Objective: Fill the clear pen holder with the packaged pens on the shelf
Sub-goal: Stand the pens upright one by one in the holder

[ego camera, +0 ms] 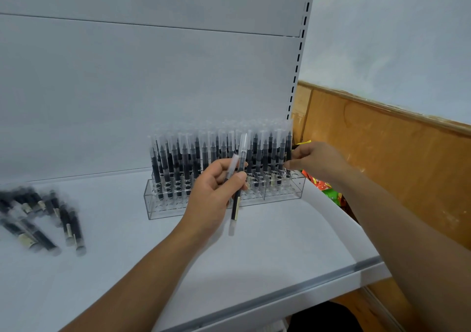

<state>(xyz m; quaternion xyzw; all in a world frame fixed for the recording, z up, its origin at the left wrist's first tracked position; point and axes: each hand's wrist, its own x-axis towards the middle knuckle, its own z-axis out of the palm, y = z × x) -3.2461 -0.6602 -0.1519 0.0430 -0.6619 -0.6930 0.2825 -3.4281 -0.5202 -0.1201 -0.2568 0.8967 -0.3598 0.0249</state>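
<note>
my left hand (pixel 216 186) is curled round two pens (pixel 237 194), held just before the holder (pixel 163 209). my right hand (pixel 316 159) has bent fingers at the holder's right end; whether it pinches a pen i cannot tell. the rows are packed, so a careless push could tilt the standing pens (pixel 178 163) or shove the holder. spare pens (pixel 38 217) lie far left.

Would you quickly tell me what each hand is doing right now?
Left hand: grips two packaged pens.
Right hand: pinches a pen in the clear pen holder.
</note>
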